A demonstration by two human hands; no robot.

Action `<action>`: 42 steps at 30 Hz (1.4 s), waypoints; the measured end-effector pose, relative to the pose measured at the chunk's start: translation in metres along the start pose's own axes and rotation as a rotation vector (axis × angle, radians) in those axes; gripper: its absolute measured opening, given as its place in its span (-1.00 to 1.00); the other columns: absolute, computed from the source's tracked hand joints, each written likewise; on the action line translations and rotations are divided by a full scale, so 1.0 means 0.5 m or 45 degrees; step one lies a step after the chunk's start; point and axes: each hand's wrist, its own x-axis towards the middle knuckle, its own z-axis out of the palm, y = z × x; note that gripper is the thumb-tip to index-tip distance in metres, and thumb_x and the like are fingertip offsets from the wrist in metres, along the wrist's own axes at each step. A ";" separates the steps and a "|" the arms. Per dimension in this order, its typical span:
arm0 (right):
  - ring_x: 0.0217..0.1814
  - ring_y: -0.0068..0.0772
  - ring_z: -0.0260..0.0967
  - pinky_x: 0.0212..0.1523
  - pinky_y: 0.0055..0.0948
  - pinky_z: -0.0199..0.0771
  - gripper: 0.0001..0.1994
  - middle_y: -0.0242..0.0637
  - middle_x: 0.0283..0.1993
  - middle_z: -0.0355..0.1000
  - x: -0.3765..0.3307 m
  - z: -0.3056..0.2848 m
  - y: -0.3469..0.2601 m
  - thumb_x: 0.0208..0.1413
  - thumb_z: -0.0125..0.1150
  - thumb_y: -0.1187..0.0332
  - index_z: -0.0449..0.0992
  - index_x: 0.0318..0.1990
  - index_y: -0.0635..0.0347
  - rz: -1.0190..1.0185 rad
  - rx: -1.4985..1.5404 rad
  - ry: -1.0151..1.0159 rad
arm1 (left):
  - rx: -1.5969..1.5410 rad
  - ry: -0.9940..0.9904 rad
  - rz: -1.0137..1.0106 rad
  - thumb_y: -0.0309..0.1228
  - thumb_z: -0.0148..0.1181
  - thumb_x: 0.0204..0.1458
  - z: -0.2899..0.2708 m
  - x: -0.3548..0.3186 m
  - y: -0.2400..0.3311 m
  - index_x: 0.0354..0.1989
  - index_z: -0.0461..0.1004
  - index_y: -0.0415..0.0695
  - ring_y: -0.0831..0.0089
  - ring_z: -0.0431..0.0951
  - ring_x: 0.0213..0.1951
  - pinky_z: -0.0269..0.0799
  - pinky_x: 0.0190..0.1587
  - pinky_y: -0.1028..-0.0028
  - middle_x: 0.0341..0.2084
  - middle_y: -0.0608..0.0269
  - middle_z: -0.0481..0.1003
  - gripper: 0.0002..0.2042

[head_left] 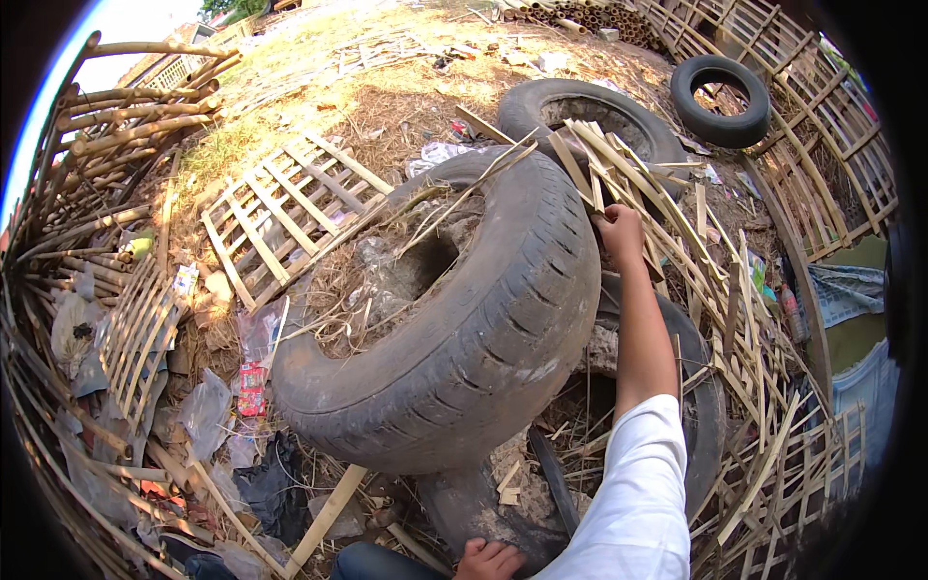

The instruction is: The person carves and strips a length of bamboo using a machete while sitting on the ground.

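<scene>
A large worn tyre (503, 319) lies tilted in the middle, with dirt and dry straw inside its ring. Just past its right side, my right hand (620, 235) is closed around a bamboo strip (572, 166), among a heap of pale split strips (638, 179). The far end of that arm is in a white sleeve. My left hand (489, 560) shows only in part at the lower edge. Its fingers lie over the dirty surface of a lower tyre piece (464, 507) and hold nothing visible. Another tyre (701, 416) lies under my right arm.
Two more tyres, a wide one (532, 101) and a smaller one (720, 101), lie farther off. A bamboo lattice (290, 208) rests on the left, near stacked poles (145, 126). Plastic litter (205, 414) covers the ground at left. A lattice fence (822, 145) runs along the right.
</scene>
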 end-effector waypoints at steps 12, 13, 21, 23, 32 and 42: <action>-0.20 -0.28 0.41 -0.20 -0.31 0.44 -0.91 -0.34 -0.25 0.42 -0.267 -0.534 -0.146 -0.11 0.26 0.50 0.49 -0.42 0.13 -0.999 -0.536 0.808 | -0.012 0.149 0.070 -0.07 0.29 -0.18 0.004 0.006 0.012 -0.44 0.38 -0.06 0.37 0.39 -0.38 0.13 -0.21 0.29 -0.52 0.35 0.39 -0.66; -0.19 -0.24 0.41 -0.17 -0.30 0.44 -0.90 -0.30 -0.24 0.42 -0.297 -0.577 -0.156 -0.12 0.26 0.51 0.48 -0.41 0.15 -1.024 -0.527 0.805 | -0.054 0.165 0.070 -0.10 0.31 -0.18 -0.005 0.006 0.019 -0.42 0.37 -0.06 0.34 0.39 -0.36 0.14 -0.19 0.28 -0.49 0.32 0.39 -0.66; -0.07 -0.16 0.45 0.01 -0.20 0.45 -0.84 -0.21 -0.13 0.47 -0.515 -0.737 -0.288 -0.12 0.26 0.60 0.38 -0.41 0.23 -1.493 -0.388 0.510 | 0.139 0.777 0.295 -0.31 0.41 -0.29 -0.418 0.009 0.137 -0.16 0.25 -0.08 0.13 0.31 -0.14 0.24 -0.03 0.14 -0.25 0.12 0.25 -0.48; -0.04 -0.20 0.45 0.09 -0.17 0.39 -0.84 -0.22 -0.13 0.49 -0.560 -0.727 -0.329 -0.11 0.25 0.59 0.37 -0.42 0.21 -1.574 -0.378 0.400 | 0.271 0.605 0.093 -0.22 0.47 -0.34 -0.517 -0.015 0.135 0.04 0.24 -0.11 0.05 0.29 0.05 0.18 0.13 0.15 -0.02 0.02 0.27 -0.28; 0.08 -0.27 0.42 0.23 -0.09 0.24 -0.84 -0.28 -0.09 0.51 -0.707 -0.640 -0.513 -0.08 0.23 0.56 0.34 -0.44 0.16 -1.851 -0.186 0.141 | -0.477 -0.485 -0.616 -0.03 0.42 -0.25 -0.570 -0.246 0.015 0.08 0.35 -0.20 0.24 0.48 -0.06 0.34 0.04 0.33 -0.16 0.02 0.48 -0.27; 0.15 -0.27 0.35 0.27 -0.10 0.18 -0.81 -0.24 -0.02 0.47 -0.760 -0.593 -0.571 -0.13 0.30 0.50 0.37 -0.40 0.14 -1.955 -0.112 0.083 | -1.350 -0.615 -0.915 -0.34 0.24 0.02 -0.507 -0.344 0.038 -0.32 0.41 -0.20 0.63 0.38 -0.60 0.35 -0.50 0.58 -0.63 0.41 0.35 -0.80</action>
